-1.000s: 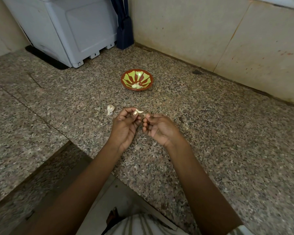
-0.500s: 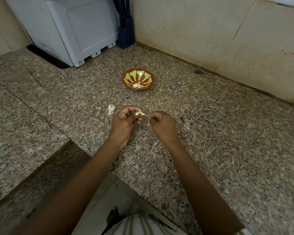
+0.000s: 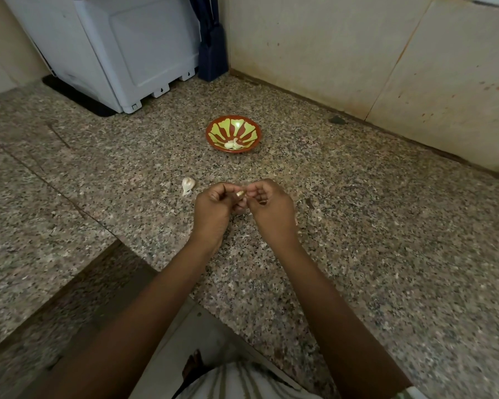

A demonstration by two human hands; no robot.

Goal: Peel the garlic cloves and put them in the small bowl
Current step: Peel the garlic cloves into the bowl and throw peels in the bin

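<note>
My left hand (image 3: 213,208) and my right hand (image 3: 271,210) meet fingertip to fingertip over the granite counter, both pinching one small garlic clove (image 3: 240,193), which is mostly hidden by the fingers. Beyond them stands the small red and yellow-green bowl (image 3: 249,133) with a few pale peeled cloves (image 3: 232,144) in its bottom. One unpeeled garlic clove (image 3: 188,185) lies on the counter just left of my left hand.
A white appliance (image 3: 121,47) on a dark mat stands at the back left, with a dark blue object (image 3: 212,50) in the corner beside it. Beige wall tiles (image 3: 357,53) run along the back right. The counter edge (image 3: 162,272) steps inward in front of me.
My right hand has closed in on my left until the fingertips touch at the clove. The clove's pale tip, which stuck out before, is now mostly covered.
</note>
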